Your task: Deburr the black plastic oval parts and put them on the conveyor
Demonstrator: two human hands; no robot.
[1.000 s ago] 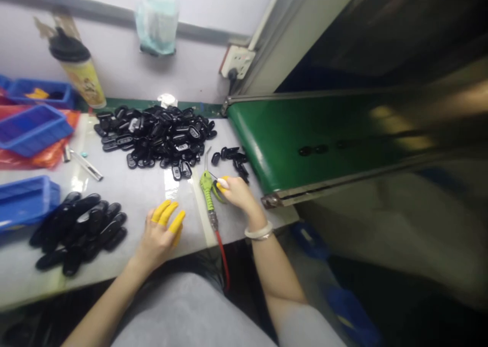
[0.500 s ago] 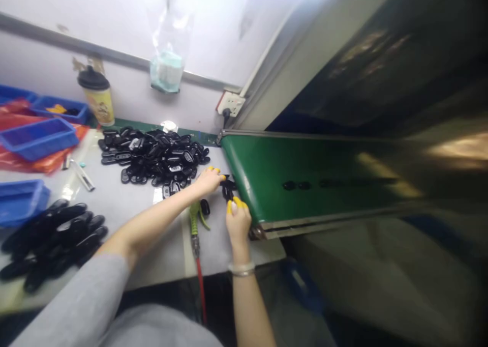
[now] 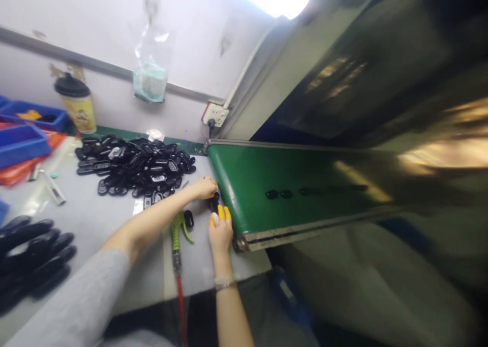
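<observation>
Beside the near end of the green conveyor belt, my left hand [image 3: 206, 188] is closed, fingertips curled down at a small cluster of black key fob shells [image 3: 214, 202]. My right hand [image 3: 221, 231], in yellow finger covers and one white one, pinches at the lower end of the same cluster. The fingers partly hide these shells, so how many there are does not show. Left of my right hand, a single black shell [image 3: 188, 219] lies next to a lime-green air gun [image 3: 177, 230] with a red hose. A large heap of black key fob shells [image 3: 145, 164] spreads behind my left forearm.
The green conveyor belt [image 3: 244, 184] runs off to the right, carrying several black pieces [image 3: 285, 194]. Longer black parts [image 3: 34, 255] are piled at the left. Blue bins [image 3: 23, 146], a lidded cup [image 3: 78, 105] and a white-handled tool [image 3: 52, 188] occupy the table's left side.
The camera view has turned, so the scene sits further left and slightly lower. My left hand has drawn in closer to my right, with its fingers more curled over the black shells.
</observation>
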